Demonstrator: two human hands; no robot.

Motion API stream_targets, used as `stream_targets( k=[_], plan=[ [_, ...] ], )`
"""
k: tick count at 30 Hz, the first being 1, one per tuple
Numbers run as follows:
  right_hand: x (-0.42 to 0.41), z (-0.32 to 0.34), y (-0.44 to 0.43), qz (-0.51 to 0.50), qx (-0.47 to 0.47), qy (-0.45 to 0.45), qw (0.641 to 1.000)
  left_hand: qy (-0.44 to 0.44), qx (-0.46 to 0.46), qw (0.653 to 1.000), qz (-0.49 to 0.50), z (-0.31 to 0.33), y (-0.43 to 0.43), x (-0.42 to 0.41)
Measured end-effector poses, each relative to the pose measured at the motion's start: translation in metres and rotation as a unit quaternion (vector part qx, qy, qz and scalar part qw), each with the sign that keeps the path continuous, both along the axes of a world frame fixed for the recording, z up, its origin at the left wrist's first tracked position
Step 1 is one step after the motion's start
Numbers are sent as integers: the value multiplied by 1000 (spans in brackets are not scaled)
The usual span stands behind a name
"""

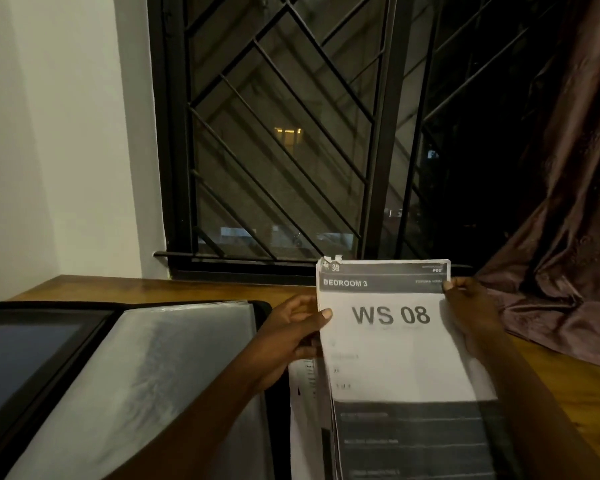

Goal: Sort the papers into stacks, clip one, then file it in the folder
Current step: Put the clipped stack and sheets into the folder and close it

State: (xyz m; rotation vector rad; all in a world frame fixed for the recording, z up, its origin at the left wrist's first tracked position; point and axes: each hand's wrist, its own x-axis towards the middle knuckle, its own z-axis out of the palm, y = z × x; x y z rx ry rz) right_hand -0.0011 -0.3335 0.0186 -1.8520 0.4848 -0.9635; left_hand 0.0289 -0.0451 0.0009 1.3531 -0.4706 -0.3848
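Item: stack of white printed papers, rectangular. The top sheet has a dark grey header band reading "BEDROOM 3", large "WS 08" below, and a torn upper left corner. The stack is held tilted above the tabletop, just right of the folder.

Left hand: grips the left edge, thumb on the face, fingers curled behind.

Right hand: pinches the right edge, thumb on the header band.

Beneath: further loose white sheets, lying flat.

Adjacent: open black folder with glossy clear plastic sleeves.

Support: brown wooden tabletop.

Surroundings: black metal diagonal window grille, draped shiny brown curtain, plain white wall.
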Motion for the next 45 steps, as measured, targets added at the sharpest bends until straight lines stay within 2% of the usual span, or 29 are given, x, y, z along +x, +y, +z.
stream_targets(
  k=[2, 5, 9, 11, 15, 19, 23, 28, 33, 40, 45],
  plan=[
    [2, 15, 10, 20, 40, -24, 999, 24, -5, 999, -25, 4, 1, -2],
    [0, 47, 36, 160, 87, -12, 983, 55, -66, 996, 23, 16, 5, 6],
    [-5, 77, 67, 366, 132, 104, 915, 11, -113, 981, 156, 49, 27, 22],
    [2, 83, 91, 412, 147, 105, 893, -32, -121, 975, 182, 72, 43, 29],
    [22, 97, 147, 372, 130, 31, 919, -108, -120, 967, 199, 112, 70, 26],
    [27, 119, 192, 414, 143, -45, 898, -209, -91, 928, 296, 143, 93, 19],
    [33, 125, 216, 428, 126, -56, 893, -246, -82, 904, 340, 146, 115, 19],
    [47, 95, 237, 407, 152, -45, 900, -220, -70, 903, 363, 108, 128, 28],
    [47, 56, 249, 382, 149, 14, 912, -137, 8, 925, 355, 53, 129, 39],
    [48, 85, 241, 387, 139, -20, 911, -153, -33, 925, 347, 70, 128, 44],
    [44, 62, 236, 355, 129, 26, 926, -68, 48, 950, 301, 46, 127, 49]
  ],
)
